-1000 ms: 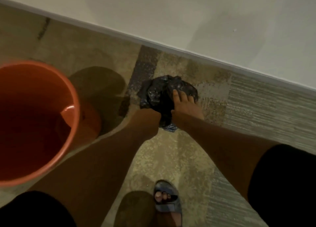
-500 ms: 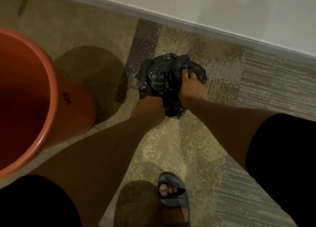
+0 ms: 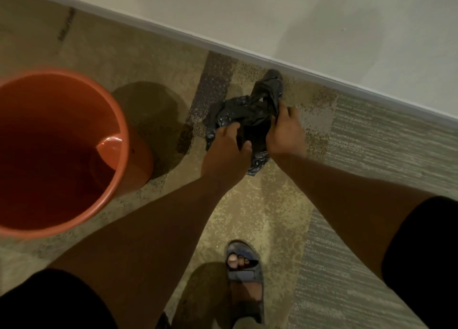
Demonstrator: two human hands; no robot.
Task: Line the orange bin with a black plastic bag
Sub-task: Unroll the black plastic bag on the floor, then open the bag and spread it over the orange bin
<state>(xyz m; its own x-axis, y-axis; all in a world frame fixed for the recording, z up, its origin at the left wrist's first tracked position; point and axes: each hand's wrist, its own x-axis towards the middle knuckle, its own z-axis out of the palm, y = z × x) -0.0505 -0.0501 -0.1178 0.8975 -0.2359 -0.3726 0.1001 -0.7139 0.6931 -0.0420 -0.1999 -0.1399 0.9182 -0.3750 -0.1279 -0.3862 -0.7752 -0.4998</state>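
The orange bin [image 3: 119, 120] stands upright on the carpet at the left, its inside bare. A crumpled black plastic bag [image 3: 252, 115] hangs between my hands to the right of the bin, above the floor near the wall. My left hand [image 3: 228, 147] grips the bag's lower left part. On the bag's right side my right hand [image 3: 285, 130] holds a fold of it. A loose end of the bag sticks up toward the skirting board. The bag is still bunched, and its mouth cannot be made out.
A pale wall with a skirting board [image 3: 322, 73] runs diagonally across the top. Patterned carpet [image 3: 247, 212] covers the floor. My foot in a blue sandal [image 3: 244, 269] stands below the hands.
The bag has come up from a tight ball on the floor and been pulled partly apart between both hands, one end now trailing upward. The view has shifted, showing more of the bin.
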